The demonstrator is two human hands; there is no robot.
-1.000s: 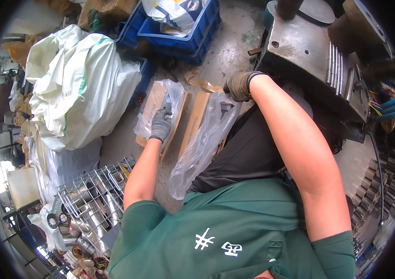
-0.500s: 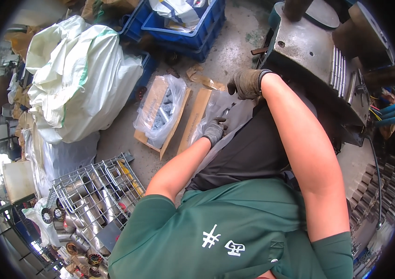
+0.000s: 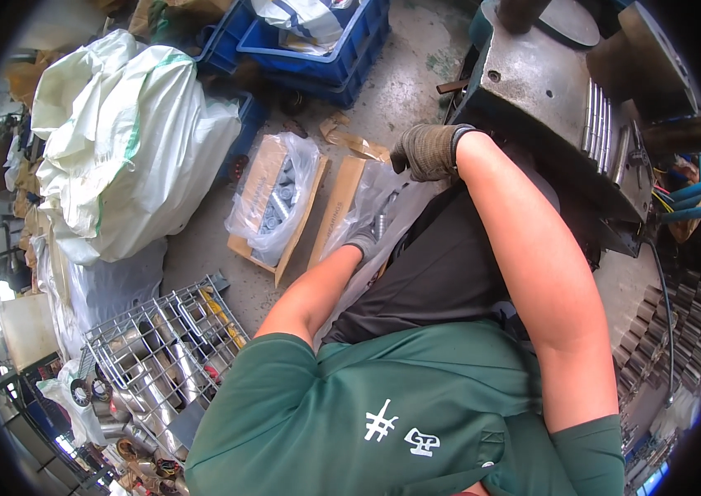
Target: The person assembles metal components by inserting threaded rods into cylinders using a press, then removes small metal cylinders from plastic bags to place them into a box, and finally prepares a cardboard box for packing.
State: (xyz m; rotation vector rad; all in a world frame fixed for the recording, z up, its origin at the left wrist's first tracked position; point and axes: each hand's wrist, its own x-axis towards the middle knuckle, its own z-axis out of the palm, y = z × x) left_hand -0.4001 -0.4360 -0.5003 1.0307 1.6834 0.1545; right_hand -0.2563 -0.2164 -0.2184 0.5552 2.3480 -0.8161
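My left hand (image 3: 362,242), in a grey glove, reaches into the clear plastic bag (image 3: 358,217) lining an open cardboard box (image 3: 337,207). Its fingers are hidden beyond the wrist. A small grey metal cylinder (image 3: 380,225) shows in the bag just past it. My right hand (image 3: 433,153), in a brown knit glove, is curled closed above the far end of that box, near the machine. What it holds, if anything, cannot be made out. To the left is a second cardboard box (image 3: 240,250) with a plastic bag of grey metal parts (image 3: 278,207).
A heavy metal machine (image 3: 532,87) stands at the right. Blue crates (image 3: 342,70) are at the back, a large white sack (image 3: 131,149) at the left. A wire basket (image 3: 160,331) of metal tubes sits at the lower left; stacked metal pieces (image 3: 681,331) lie at the far right.
My left hand has gone deeper into the bag, so its fingers no longer show. My right hand stays curled in nearly the same place. The whole view has shifted slightly.
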